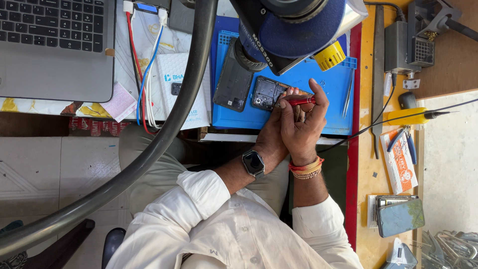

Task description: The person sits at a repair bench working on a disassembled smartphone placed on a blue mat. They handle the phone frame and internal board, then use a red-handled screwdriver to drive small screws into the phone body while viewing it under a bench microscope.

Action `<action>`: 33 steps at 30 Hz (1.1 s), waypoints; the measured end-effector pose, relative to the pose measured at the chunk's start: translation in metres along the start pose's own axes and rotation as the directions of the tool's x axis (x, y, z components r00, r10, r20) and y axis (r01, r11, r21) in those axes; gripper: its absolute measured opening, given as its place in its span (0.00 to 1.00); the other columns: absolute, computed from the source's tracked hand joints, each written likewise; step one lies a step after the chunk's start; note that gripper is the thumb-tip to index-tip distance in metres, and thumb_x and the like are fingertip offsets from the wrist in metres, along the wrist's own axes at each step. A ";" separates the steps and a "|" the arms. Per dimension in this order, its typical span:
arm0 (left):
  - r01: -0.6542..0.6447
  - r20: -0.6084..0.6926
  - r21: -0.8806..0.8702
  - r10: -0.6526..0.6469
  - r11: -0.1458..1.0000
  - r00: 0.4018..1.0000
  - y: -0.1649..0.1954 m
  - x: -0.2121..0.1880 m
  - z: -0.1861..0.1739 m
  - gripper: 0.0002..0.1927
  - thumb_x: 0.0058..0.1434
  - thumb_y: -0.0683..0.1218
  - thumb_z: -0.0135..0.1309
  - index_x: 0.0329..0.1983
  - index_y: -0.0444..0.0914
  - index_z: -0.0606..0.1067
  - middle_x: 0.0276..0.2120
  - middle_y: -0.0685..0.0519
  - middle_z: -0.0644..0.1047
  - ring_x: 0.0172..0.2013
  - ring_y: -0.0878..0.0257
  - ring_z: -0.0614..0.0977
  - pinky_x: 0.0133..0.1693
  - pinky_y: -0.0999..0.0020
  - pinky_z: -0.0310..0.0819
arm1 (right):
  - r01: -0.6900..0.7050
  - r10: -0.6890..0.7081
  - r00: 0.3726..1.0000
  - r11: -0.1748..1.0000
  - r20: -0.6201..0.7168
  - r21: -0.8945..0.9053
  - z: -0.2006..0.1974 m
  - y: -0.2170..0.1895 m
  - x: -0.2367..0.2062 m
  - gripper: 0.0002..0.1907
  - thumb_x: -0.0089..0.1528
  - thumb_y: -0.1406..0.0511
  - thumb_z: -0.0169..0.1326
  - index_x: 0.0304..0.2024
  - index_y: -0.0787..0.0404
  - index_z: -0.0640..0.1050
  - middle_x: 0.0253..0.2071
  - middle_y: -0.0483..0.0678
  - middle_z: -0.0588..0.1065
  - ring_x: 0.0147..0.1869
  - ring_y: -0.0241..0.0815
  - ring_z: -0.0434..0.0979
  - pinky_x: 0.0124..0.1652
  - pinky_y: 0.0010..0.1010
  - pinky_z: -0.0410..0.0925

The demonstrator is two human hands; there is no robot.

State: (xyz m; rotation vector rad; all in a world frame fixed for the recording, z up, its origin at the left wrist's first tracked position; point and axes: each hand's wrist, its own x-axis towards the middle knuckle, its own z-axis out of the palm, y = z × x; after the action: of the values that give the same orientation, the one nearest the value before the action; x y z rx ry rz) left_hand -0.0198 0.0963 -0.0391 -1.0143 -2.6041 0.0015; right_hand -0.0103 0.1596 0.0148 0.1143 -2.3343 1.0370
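Head view, looking straight down at a repair bench. Right hand (304, 127) grips a red-handled screwdriver (300, 101), thumb and fingers wrapped around the handle. Screwdriver's long axis runs roughly 3 to 9 o'clock, nearly level, working end toward 9 o'clock at the opened phone (267, 93); the tip itself is hidden by fingers. Left hand (271, 135) sits just at 9 o'clock of the right hand, touching it, fingers reaching up to the phone's lower edge; how firmly it holds the phone I cannot tell. A dark wristwatch (254, 163) is on the left wrist, thread bands (306, 168) on the right.

Opened phone lies on a blue work mat (303, 74), internals up, long axis about 10 to 4 o'clock. At its 9 o'clock, just beside it, a dark back cover (232, 82), long axis near 12 to 6 o'clock. Count: two phone pieces on the mat, one screwdriver.

Tweezers (347, 94) lie at 3 o'clock on the mat, one pair, pointing 12 to 6. Microscope head (294, 27) overhangs at 12 o'clock. One laptop (55, 50) at far 10 o'clock. One more phone (400, 216) rests at 4 o'clock on the yellow bench.
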 end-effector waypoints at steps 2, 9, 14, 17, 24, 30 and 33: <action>-0.018 0.006 0.032 0.018 0.999 1.000 0.000 0.001 0.000 0.31 0.71 0.45 0.47 0.73 0.28 0.57 0.71 0.36 0.60 0.72 0.41 0.59 0.73 0.44 0.51 | -0.007 0.007 1.000 1.000 -0.001 0.002 0.001 0.000 0.000 0.34 0.68 0.74 0.62 0.71 0.65 0.60 0.55 0.58 0.78 0.58 0.48 0.84 0.57 0.34 0.77; -0.021 0.035 0.003 0.021 1.000 0.999 -0.005 0.000 -0.007 0.32 0.69 0.46 0.48 0.73 0.29 0.57 0.71 0.36 0.60 0.72 0.41 0.58 0.72 0.45 0.49 | -0.018 0.018 1.000 1.000 0.008 0.002 0.003 0.000 0.000 0.33 0.68 0.73 0.63 0.70 0.66 0.60 0.54 0.57 0.79 0.58 0.47 0.84 0.56 0.34 0.77; -0.038 0.054 0.011 0.038 0.999 0.998 -0.008 0.001 -0.012 0.33 0.69 0.47 0.48 0.74 0.28 0.56 0.71 0.35 0.59 0.72 0.40 0.57 0.72 0.45 0.47 | -0.017 0.017 1.000 1.000 0.015 0.002 0.002 0.002 0.000 0.33 0.69 0.73 0.62 0.71 0.66 0.60 0.54 0.57 0.79 0.58 0.48 0.84 0.57 0.34 0.78; -0.067 0.080 0.026 0.064 0.997 0.995 -0.010 -0.001 -0.013 0.33 0.70 0.47 0.47 0.74 0.28 0.55 0.72 0.35 0.58 0.73 0.40 0.57 0.72 0.44 0.47 | -0.012 0.013 1.000 1.000 0.016 -0.018 0.002 0.003 0.000 0.33 0.68 0.73 0.63 0.70 0.66 0.60 0.55 0.56 0.79 0.58 0.47 0.84 0.57 0.34 0.78; -0.053 0.076 -0.010 0.054 0.999 0.996 -0.009 -0.002 -0.013 0.35 0.70 0.49 0.47 0.75 0.28 0.53 0.72 0.34 0.56 0.73 0.40 0.55 0.73 0.44 0.46 | 0.025 -0.024 1.000 0.998 0.015 -0.049 0.002 0.006 0.000 0.34 0.67 0.73 0.64 0.70 0.66 0.61 0.60 0.59 0.76 0.57 0.49 0.84 0.55 0.34 0.78; -0.035 0.077 -0.034 0.037 0.999 0.996 -0.008 -0.001 -0.012 0.36 0.69 0.50 0.48 0.75 0.29 0.53 0.73 0.35 0.55 0.73 0.40 0.54 0.73 0.44 0.46 | 0.009 -0.007 0.999 0.999 0.038 -0.043 0.001 0.003 0.004 0.34 0.67 0.72 0.63 0.70 0.65 0.61 0.47 0.54 0.81 0.52 0.46 0.86 0.52 0.33 0.77; -0.031 0.079 -0.007 0.031 1.000 0.996 -0.007 -0.002 -0.012 0.35 0.66 0.49 0.50 0.72 0.29 0.57 0.70 0.37 0.59 0.71 0.40 0.57 0.71 0.44 0.48 | 0.029 -0.026 0.998 0.998 0.059 -0.056 -0.001 -0.002 0.006 0.33 0.68 0.72 0.63 0.70 0.65 0.61 0.44 0.54 0.82 0.51 0.47 0.86 0.51 0.32 0.76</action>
State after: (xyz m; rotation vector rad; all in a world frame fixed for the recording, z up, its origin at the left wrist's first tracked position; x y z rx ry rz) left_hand -0.0197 0.0884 -0.0276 -1.0773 -2.6605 0.0429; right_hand -0.0147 0.1594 0.0200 0.1561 -2.4056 0.9646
